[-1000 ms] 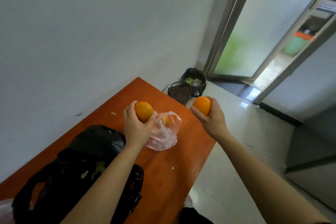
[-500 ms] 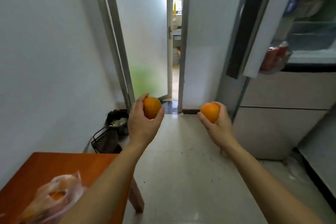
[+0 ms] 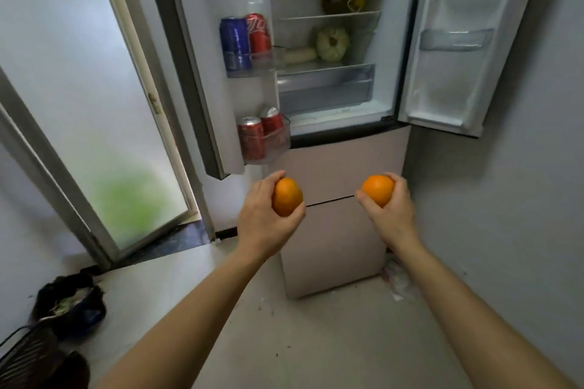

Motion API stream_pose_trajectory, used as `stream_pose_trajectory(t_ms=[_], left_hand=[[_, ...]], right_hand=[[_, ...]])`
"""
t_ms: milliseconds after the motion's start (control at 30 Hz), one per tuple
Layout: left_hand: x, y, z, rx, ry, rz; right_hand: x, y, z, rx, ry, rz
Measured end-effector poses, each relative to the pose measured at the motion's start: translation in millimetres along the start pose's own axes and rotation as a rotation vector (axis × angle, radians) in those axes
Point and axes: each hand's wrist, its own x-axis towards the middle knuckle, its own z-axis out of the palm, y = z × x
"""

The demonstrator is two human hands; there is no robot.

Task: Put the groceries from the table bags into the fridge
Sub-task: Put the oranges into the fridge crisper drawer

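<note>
My left hand (image 3: 264,218) grips one orange (image 3: 287,197), and my right hand (image 3: 393,211) grips a second orange (image 3: 377,189). Both hands are held out in front of the fridge (image 3: 341,167), level with its lower drawers. The two upper fridge doors stand open. Inside, a pale round vegetable (image 3: 331,43) and a long white one (image 3: 298,55) lie on a shelf, with a bagged item (image 3: 344,0) on the shelf above. The table and its bags are out of view.
The left door's racks hold a blue can (image 3: 235,43) and red cans (image 3: 256,137). The right door (image 3: 458,41) has bare racks. A frosted glass door (image 3: 94,123) stands at left. Dark baskets (image 3: 68,305) sit on the floor at bottom left; crumpled plastic (image 3: 396,281) lies by the fridge's base.
The view has swung from the orange table past the doorway to the open fridge. Both hands kept their oranges and now hold them in front of the fridge.
</note>
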Motion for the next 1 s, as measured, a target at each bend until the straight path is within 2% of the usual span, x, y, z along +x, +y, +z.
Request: stream_pose_trajectory(t_ms=[233, 500, 767, 900, 1000], left_hand=[[95, 5, 105, -0.032, -0.014, 0.006], [247, -26, 224, -0.14, -0.007, -0.053], [390, -45, 273, -0.118, 0.037, -0.061], [453, -58, 296, -0.098, 0.071, -0.16], [497, -73, 307, 0.068, 0.087, -0.127]], right_hand=[[113, 48, -17, 0.029, 0.043, 0.043], [280, 77, 16, 0.007, -0.03, 0.028], [435, 76, 55, 0.042, -0.042, -0.016], [516, 76, 85, 0.107, -0.05, -0.001], [571, 76, 109, 0.121, -0.086, -0.058]])
